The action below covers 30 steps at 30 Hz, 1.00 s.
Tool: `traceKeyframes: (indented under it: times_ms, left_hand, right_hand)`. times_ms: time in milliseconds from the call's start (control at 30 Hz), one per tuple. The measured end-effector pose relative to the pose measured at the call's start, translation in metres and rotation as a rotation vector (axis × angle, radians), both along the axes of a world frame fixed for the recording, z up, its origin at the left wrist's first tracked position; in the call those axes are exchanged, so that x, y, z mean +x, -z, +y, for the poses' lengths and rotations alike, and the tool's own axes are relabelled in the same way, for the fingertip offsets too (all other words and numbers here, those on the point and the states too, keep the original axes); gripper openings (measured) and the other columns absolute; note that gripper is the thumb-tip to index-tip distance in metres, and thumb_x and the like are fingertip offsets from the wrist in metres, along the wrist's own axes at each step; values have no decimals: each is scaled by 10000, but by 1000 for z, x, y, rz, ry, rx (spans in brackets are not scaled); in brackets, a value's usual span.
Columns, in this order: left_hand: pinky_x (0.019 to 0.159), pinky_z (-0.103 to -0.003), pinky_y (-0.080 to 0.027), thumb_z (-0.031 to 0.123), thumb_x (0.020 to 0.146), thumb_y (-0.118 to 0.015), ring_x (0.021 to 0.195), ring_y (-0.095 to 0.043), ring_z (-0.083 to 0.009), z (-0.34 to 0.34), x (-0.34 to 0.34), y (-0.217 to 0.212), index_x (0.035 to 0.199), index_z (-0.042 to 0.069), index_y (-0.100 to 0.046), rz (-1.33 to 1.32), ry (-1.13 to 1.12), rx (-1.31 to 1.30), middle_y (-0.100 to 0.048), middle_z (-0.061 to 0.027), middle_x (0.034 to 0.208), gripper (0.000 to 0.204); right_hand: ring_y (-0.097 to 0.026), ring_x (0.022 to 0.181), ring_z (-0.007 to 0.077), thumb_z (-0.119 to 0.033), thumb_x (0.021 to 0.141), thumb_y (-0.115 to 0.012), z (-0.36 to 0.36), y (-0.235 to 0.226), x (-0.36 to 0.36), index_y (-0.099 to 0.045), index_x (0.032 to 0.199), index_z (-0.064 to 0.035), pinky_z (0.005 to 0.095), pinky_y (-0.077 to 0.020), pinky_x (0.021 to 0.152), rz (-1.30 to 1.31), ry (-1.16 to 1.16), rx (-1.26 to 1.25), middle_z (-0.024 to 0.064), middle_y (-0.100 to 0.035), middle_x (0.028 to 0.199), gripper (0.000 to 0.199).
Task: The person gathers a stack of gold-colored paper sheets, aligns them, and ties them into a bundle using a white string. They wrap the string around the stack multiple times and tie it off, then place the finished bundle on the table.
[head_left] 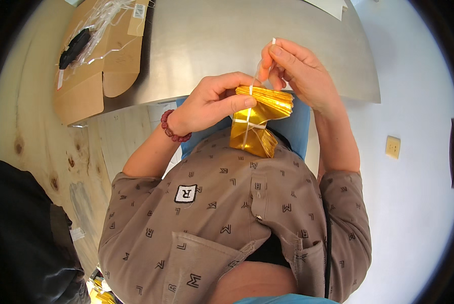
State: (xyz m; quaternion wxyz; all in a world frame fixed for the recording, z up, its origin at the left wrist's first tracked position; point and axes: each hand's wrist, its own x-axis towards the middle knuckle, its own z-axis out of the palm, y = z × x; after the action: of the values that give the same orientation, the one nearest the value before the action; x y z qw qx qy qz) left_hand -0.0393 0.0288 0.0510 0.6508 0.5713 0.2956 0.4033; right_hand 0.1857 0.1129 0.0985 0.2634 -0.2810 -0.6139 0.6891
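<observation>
A bundle of shiny gold foil sheets (pixel 272 107), folded into a layered fan at its upper end, is held in front of my body just off the table's near edge. My left hand (pixel 211 93) grips it from the left, thumb over the front and fingers behind. White string (pixel 247 122) is wound around the bundle and crosses on its front face. From the bundle's top the string runs up to my right hand (pixel 308 73), which pinches a white end between thumb and forefinger. The other right fingers are curled, partly hidden.
A metal-topped table (pixel 201 45) spans the front. On its left lies an open cardboard box (pixel 123 63) with clear plastic strands (pixel 101 35) and a black object (pixel 75 48). A white sheet (pixel 329 6) lies far right. Dark fabric (pixel 24 228) is at lower left; a wall outlet (pixel 393 147) is at right.
</observation>
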Motion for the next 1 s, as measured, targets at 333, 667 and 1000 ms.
traceKeyframes:
  times_ms: [333,667,1000]
  left_hand:
    - [918,-265,-503,81,1007,-644,1045,-618,-94,-13,-6,9,1273,4,-608,3,-61,94,-653,-49,1161,279]
    - [878,-254,-494,96,1024,-632,984,-597,-78,-17,-4,14,1179,16,-634,-25,26,11,-648,-30,1114,175]
    - [909,-256,-484,138,1033,-631,1037,-593,-62,-20,4,18,1173,46,-606,-215,60,-136,-659,-27,1165,170]
  right_hand:
    - [-552,651,76,-284,1093,-482,-7,8,-8,-600,876,-71,230,-469,642,119,-19,-54,-2,-604,758,327]
    - [-552,611,74,-274,1093,-493,-13,16,-11,-581,841,-68,230,-463,600,55,-34,43,-9,-589,716,337]
    - [-530,617,70,-248,1084,-524,-24,-1,-9,-590,846,-50,237,-445,599,36,-42,185,-14,-565,702,317]
